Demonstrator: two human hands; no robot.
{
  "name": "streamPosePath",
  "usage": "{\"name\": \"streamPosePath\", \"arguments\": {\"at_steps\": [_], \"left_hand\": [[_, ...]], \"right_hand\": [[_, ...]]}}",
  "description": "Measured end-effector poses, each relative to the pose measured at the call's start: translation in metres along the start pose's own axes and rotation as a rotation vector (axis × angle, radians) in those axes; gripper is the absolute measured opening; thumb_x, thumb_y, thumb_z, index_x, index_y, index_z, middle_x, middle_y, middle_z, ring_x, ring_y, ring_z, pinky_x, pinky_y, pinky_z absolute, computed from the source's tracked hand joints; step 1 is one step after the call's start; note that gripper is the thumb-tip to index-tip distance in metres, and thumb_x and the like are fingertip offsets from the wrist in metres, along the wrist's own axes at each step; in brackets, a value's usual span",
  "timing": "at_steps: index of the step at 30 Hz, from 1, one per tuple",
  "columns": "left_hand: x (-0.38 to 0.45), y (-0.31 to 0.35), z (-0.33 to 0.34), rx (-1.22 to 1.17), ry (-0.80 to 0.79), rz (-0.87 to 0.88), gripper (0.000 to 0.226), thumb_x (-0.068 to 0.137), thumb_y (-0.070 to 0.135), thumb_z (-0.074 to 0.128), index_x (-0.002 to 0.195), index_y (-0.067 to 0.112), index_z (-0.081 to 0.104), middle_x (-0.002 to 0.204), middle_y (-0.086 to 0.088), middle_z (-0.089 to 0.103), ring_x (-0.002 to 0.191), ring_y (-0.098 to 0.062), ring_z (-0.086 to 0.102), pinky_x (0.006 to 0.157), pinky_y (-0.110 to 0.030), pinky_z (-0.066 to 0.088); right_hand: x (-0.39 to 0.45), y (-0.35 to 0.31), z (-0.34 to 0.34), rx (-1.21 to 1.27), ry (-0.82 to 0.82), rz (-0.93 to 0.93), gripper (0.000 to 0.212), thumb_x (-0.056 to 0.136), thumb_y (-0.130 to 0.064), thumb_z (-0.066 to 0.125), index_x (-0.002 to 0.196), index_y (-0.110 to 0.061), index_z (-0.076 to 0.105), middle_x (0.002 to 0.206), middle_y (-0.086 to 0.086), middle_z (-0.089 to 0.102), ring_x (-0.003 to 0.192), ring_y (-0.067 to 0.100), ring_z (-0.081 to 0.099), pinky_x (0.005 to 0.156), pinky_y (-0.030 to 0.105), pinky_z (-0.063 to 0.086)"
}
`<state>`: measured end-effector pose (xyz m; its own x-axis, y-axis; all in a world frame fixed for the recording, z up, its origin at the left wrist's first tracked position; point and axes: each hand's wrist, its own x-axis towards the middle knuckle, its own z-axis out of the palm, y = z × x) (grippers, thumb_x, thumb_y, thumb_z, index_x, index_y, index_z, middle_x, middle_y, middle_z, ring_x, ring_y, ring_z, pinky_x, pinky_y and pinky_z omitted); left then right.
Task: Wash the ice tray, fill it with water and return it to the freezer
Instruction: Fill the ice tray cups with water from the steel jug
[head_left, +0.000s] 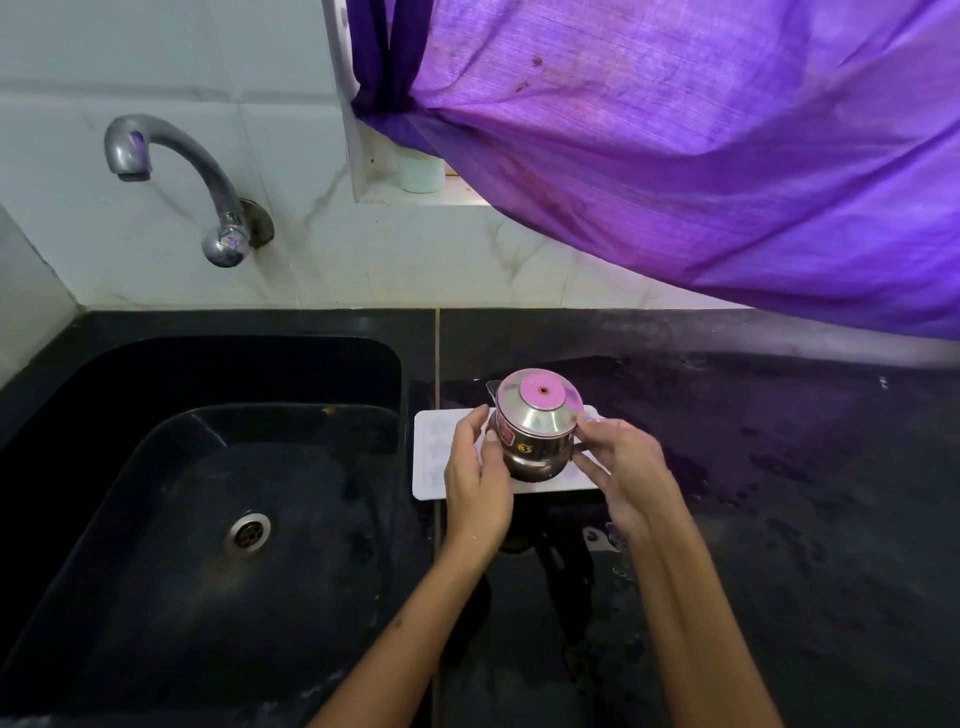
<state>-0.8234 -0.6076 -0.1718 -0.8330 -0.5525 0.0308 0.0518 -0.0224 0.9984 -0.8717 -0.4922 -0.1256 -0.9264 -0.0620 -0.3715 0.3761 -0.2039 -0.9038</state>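
Fingers (470, 431) of both hands curled round steel pot (535, 431), ice tray (431, 457) beneath

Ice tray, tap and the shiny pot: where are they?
ice tray (434, 457), head view, its bare left end.
tap (176, 145), head view, its curved spout.
steel pot (537, 415), head view, its shiny lid.

tray (431, 457): middle hidden behind pot (535, 431) and hands
curtain (675, 130): cut off top, right

Single head-worn wide-angle view, looking forward and down, close over the black counter (779, 441), sink (130, 374) at left
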Motion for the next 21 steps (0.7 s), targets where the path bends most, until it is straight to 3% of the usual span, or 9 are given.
{"name": "streamPosePath", "arguments": {"at_steps": [6, 13, 17, 21], "left_hand": [[0.040, 0.001, 0.008, 0.005, -0.020, -0.001, 0.036, 0.098, 0.001, 0.035, 0.122, 0.021, 0.052, 0.118, 0.009, 0.059, 0.113, -0.004, 0.053, 0.086, -0.003, 0.040], [0.096, 0.006, 0.019, 0.037, -0.025, -0.024, 0.042, 0.098, -0.002, 0.032, 0.132, 0.013, 0.050, 0.121, 0.005, 0.056, 0.116, -0.010, 0.051, 0.100, -0.024, 0.040], [0.127, 0.008, 0.025, 0.083, -0.056, -0.059, 0.042, 0.096, -0.003, 0.033, 0.131, 0.012, 0.052, 0.118, 0.005, 0.057, 0.112, -0.010, 0.052, 0.096, -0.022, 0.039], [0.157, 0.006, 0.034, 0.143, -0.047, -0.101, 0.043, 0.094, -0.001, 0.035, 0.133, 0.011, 0.049, 0.129, -0.002, 0.057, 0.120, -0.016, 0.052, 0.104, -0.031, 0.040]], "right_hand": [[0.036, 0.000, 0.007, 0.058, -0.013, 0.036, 0.010, 0.087, 0.003, 0.057, 0.081, -0.005, 0.060, 0.084, 0.009, 0.061, 0.078, 0.015, 0.056, 0.079, 0.025, 0.052], [0.088, -0.016, 0.024, 0.045, -0.050, 0.012, 0.011, 0.090, -0.002, 0.057, 0.081, -0.005, 0.060, 0.088, 0.010, 0.058, 0.078, 0.015, 0.057, 0.067, 0.019, 0.051], [0.121, -0.025, 0.033, 0.051, -0.061, 0.009, 0.013, 0.091, -0.002, 0.054, 0.079, -0.006, 0.056, 0.089, 0.011, 0.056, 0.088, 0.018, 0.055, 0.082, 0.025, 0.050], [0.153, -0.032, 0.044, 0.055, -0.079, 0.019, 0.017, 0.091, 0.000, 0.050, 0.078, -0.009, 0.056, 0.080, 0.003, 0.060, 0.082, 0.013, 0.056, 0.093, 0.030, 0.045]]}}
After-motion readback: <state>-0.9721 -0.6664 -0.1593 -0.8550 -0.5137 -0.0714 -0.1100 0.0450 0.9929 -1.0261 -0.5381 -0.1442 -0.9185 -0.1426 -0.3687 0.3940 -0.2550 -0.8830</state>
